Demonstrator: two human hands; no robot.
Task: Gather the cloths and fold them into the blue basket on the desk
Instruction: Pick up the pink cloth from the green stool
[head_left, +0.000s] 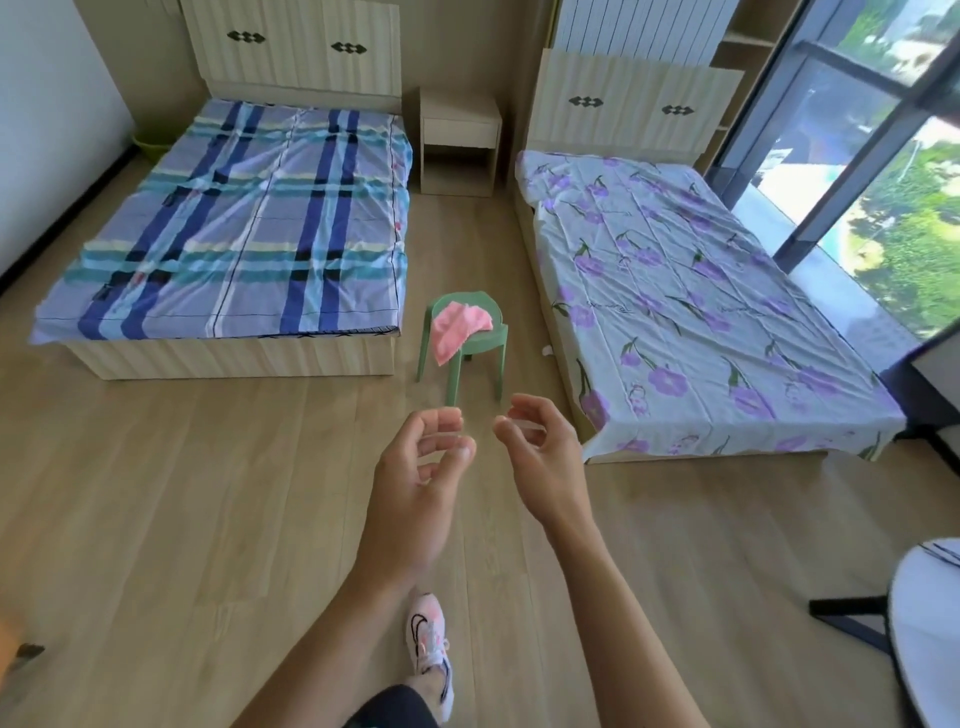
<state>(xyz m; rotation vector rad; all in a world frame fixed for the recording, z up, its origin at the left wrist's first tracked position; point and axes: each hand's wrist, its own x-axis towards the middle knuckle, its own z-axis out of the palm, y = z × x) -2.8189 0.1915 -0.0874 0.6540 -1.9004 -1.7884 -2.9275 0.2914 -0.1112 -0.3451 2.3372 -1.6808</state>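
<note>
A pink cloth (458, 328) lies draped over the seat of a small green stool (467, 345) standing on the floor between two beds, one corner hanging over the stool's front. My left hand (423, 475) and my right hand (540, 452) are held out in front of me, short of the stool and apart from it. Both hands are empty, fingers loosely curled and apart. The blue basket and the desk are not in view.
A bed with a blue plaid sheet (244, 228) stands at the left, a bed with a purple flowered sheet (691, 301) at the right, a nightstand (460, 140) between them. A white round table edge (930, 623) shows at the lower right. My foot in a pink shoe (431, 639) is on the wooden floor.
</note>
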